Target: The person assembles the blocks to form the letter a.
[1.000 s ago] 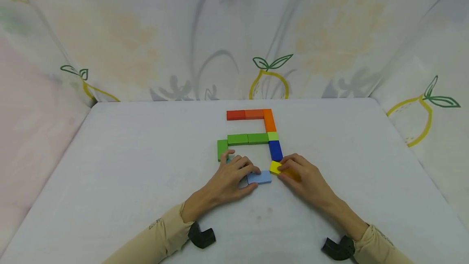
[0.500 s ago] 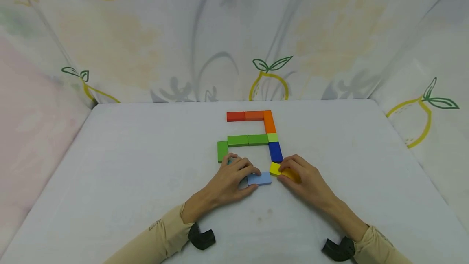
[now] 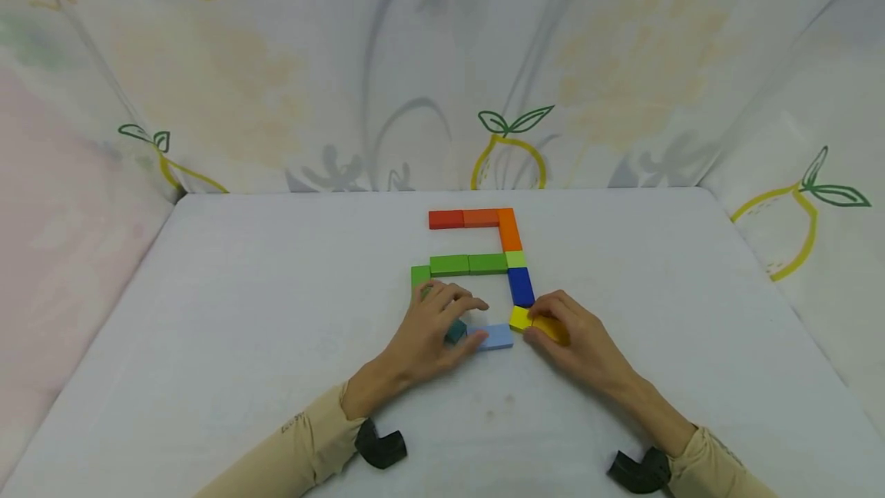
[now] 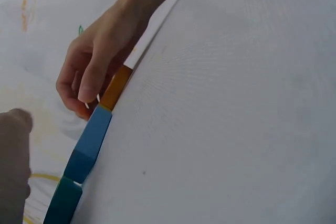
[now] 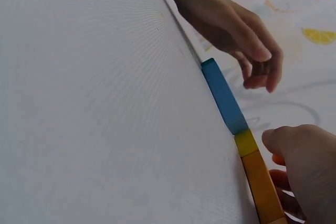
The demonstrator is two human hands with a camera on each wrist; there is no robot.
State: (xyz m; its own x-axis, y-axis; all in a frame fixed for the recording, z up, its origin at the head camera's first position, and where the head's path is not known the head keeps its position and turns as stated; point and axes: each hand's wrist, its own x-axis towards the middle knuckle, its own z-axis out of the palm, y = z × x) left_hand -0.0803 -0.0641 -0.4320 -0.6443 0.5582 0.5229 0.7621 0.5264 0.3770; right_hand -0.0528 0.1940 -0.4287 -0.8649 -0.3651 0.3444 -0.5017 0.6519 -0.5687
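Note:
My left hand (image 3: 432,329) hovers over the lower left of a row of coloured blocks, its fingers loosely bent and spread. Its thumb is close to a light blue block (image 3: 496,336); a dark teal block (image 3: 455,331) shows beneath the palm. My right hand (image 3: 577,336) stays around an amber block (image 3: 551,330), which adjoins a small yellow block (image 3: 520,319). In the right wrist view, the right thumb (image 5: 275,139) stands apart from the yellow block, while other fingers reach behind the amber block (image 5: 261,184). Whether they touch it is hidden.
Beyond the hands, a dark blue block (image 3: 521,287), a lime block (image 3: 515,259), green blocks (image 3: 449,266), an orange block (image 3: 509,229) and a red block (image 3: 445,219) lie flat on the white table (image 3: 276,290). A printed cloth (image 3: 332,60) hangs behind.
My left index finger has lifted off the light blue block and the hand has shifted slightly, uncovering the teal block. My right hand stays almost still.

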